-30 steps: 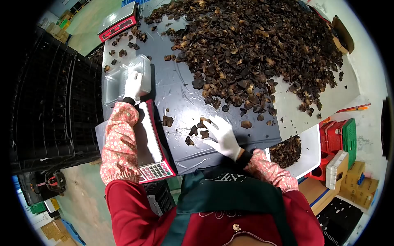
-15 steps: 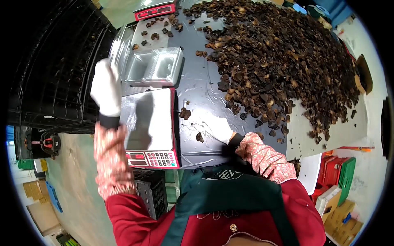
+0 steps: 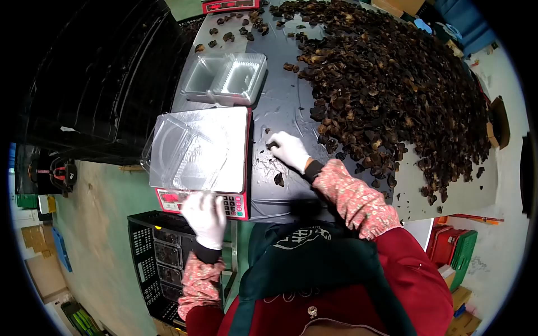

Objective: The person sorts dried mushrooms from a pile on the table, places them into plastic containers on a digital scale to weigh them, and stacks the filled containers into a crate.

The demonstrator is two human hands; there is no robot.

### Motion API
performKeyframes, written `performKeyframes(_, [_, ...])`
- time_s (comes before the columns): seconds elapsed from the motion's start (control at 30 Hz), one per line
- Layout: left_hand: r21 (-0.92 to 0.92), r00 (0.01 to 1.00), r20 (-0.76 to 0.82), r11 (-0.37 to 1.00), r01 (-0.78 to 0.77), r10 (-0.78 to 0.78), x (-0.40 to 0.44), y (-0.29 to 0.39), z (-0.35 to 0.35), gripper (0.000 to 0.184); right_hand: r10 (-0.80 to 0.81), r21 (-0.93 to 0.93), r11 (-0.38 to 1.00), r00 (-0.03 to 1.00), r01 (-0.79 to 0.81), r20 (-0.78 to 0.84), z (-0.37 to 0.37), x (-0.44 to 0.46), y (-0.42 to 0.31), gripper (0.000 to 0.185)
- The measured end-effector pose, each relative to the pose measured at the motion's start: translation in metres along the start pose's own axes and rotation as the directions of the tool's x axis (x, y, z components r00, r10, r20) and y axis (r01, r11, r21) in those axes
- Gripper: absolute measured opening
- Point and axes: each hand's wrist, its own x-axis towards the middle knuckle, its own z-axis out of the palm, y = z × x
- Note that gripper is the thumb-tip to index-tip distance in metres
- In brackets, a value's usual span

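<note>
My right hand (image 3: pixel 290 151), in a white glove, is pinched around a small dark dried mushroom piece (image 3: pixel 271 146) on the dark table covering. Another dark piece (image 3: pixel 279 179) lies just below it. My left hand (image 3: pixel 205 217), also gloved in white, hangs over the front panel of the scale (image 3: pixel 242 168), covering part of its keys, fingers extended and holding nothing. On the scale's metal plate sits an open clear plastic clamshell box (image 3: pixel 182 148). Behind the scale stand more open clear plastic boxes (image 3: pixel 225 78).
A large heap of dark dried pieces (image 3: pixel 386 95) spreads over the table's right side. A second red scale (image 3: pixel 231 5) is at the far edge. Black crates (image 3: pixel 106 73) are stacked at left, and a black crate with clear boxes (image 3: pixel 168 257) stands below the table edge.
My left hand has come from beside the clear boxes down to the scale's front. A clear clamshell box now rests on the scale. My right hand has closed on a dark piece.
</note>
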Motion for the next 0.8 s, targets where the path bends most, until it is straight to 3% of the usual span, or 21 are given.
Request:
performKeyframes(0.03, [-0.225, 1.000, 0.019, 0.974, 0.005, -0.001, -0.007, 0.014, 0.006, 0.022, 0.019, 0.077, 0.997, 0.997, -0.013, -0.073, -0.002, -0.006, 0.011, 0.019])
performKeyframes(0.07, [-0.366, 0.998, 0.058, 0.931, 0.003, 0.020, -0.014, 0.035, 0.015, 0.021, 0.169, 0.353, 0.921, 0.985, -0.165, 0.021, -0.010, -0.015, 0.015, 0.017])
performKeyframes(0.1, [-0.473, 0.985, 0.170, 0.879, 0.059, 0.025, -0.007, 0.062, 0.021, 0.025, 0.283, 0.581, 0.750, 0.947, -0.317, 0.151, -0.021, -0.026, 0.014, 0.015])
performKeyframes(0.13, [-0.467, 0.956, 0.293, 0.871, 0.150, -0.008, -0.004, 0.085, 0.034, 0.026, 0.340, 0.733, 0.554, 0.911, -0.395, 0.233, -0.043, -0.038, -0.003, 0.013])
performKeyframes(0.23, [-0.259, 0.898, 0.420, 0.931, 0.258, -0.132, -0.017, 0.117, 0.101, 0.035, 0.443, 0.750, 0.489, 0.867, -0.446, 0.227, -0.068, -0.052, -0.025, 0.015])
performKeyframes(0.3, [-0.175, 0.695, 0.705, 0.915, 0.363, -0.141, -0.016, 0.117, 0.126, 0.026, 0.403, 0.766, 0.503, 0.893, -0.399, 0.200, -0.084, -0.043, -0.057, 0.018])
performKeyframes(0.33, [-0.175, 0.698, 0.703, 0.918, 0.356, -0.137, -0.019, 0.114, 0.127, 0.026, 0.355, 0.809, 0.435, 0.901, -0.396, 0.251, -0.097, -0.036, -0.082, 0.020])
performKeyframes(0.37, [-0.301, 0.767, 0.629, 0.868, 0.395, -0.131, -0.023, 0.111, 0.126, 0.021, 0.274, 0.847, 0.433, 0.940, -0.308, 0.202, -0.090, -0.026, -0.089, 0.023])
performKeyframes(0.43, [-0.505, 0.841, 0.520, 0.739, 0.445, -0.151, -0.027, 0.107, 0.113, 0.019, 0.127, 0.769, 0.627, 0.990, -0.128, 0.061, -0.085, 0.000, -0.130, 0.029])
performKeyframes(0.47, [-0.595, 0.922, 0.353, 0.723, 0.351, -0.157, -0.015, 0.104, 0.083, 0.021, -0.013, 0.624, 0.779, 0.997, 0.058, -0.076, -0.072, 0.015, -0.142, 0.030])
performKeyframes(0.5, [-0.617, 0.910, 0.356, 0.678, 0.400, -0.213, -0.012, 0.095, 0.064, 0.022, -0.025, 0.686, 0.727, 1.000, 0.028, -0.014, -0.058, 0.026, -0.158, 0.028])
performKeyframes(0.53, [-0.567, 0.926, 0.306, 0.738, 0.364, -0.222, -0.008, 0.081, 0.040, 0.020, -0.188, 0.705, 0.653, 0.961, 0.278, -0.205, -0.027, 0.046, -0.165, 0.026])
performKeyframes(0.57, [-0.501, 0.915, 0.243, 0.766, 0.402, -0.322, 0.006, 0.070, 0.015, 0.014, -0.292, 0.517, 0.752, 0.910, 0.409, -0.295, 0.002, 0.069, -0.173, 0.022])
performKeyframes(0.6, [-0.464, 0.914, 0.136, 0.790, 0.400, -0.382, 0.012, 0.050, 0.001, 0.012, -0.217, 0.454, 0.824, 0.929, 0.339, -0.301, 0.003, 0.065, -0.192, 0.019])
performKeyframes(0.63, [-0.453, 0.869, 0.132, 0.751, 0.481, -0.477, 0.008, 0.026, -0.007, 0.012, -0.208, 0.439, 0.831, 0.922, 0.342, -0.325, 0.012, 0.067, -0.202, 0.015])
performKeyframes(0.67, [-0.529, 0.814, 0.115, 0.658, 0.535, -0.569, 0.005, 0.006, -0.014, 0.012, -0.155, 0.421, 0.883, 0.975, 0.209, -0.159, 0.018, 0.070, -0.211, 0.014])
performKeyframes(0.7, [-0.578, 0.873, -0.009, 0.715, 0.394, -0.488, 0.005, -0.009, -0.023, 0.013, -0.272, 0.297, 0.912, 0.959, 0.284, -0.084, 0.033, 0.078, -0.208, 0.017])
performKeyframes(0.77, [-0.688, 0.767, -0.004, 0.558, 0.464, -0.642, 0.008, -0.013, -0.035, 0.010, -0.487, -0.167, 0.847, 0.862, 0.506, 0.139, 0.049, 0.083, -0.198, 0.026])
performKeyframes(0.8, [-0.641, 0.785, -0.006, 0.605, 0.472, -0.619, 0.012, -0.017, -0.035, 0.013, -0.405, -0.228, 0.837, 0.842, 0.498, 0.355, 0.037, 0.083, -0.203, 0.037])
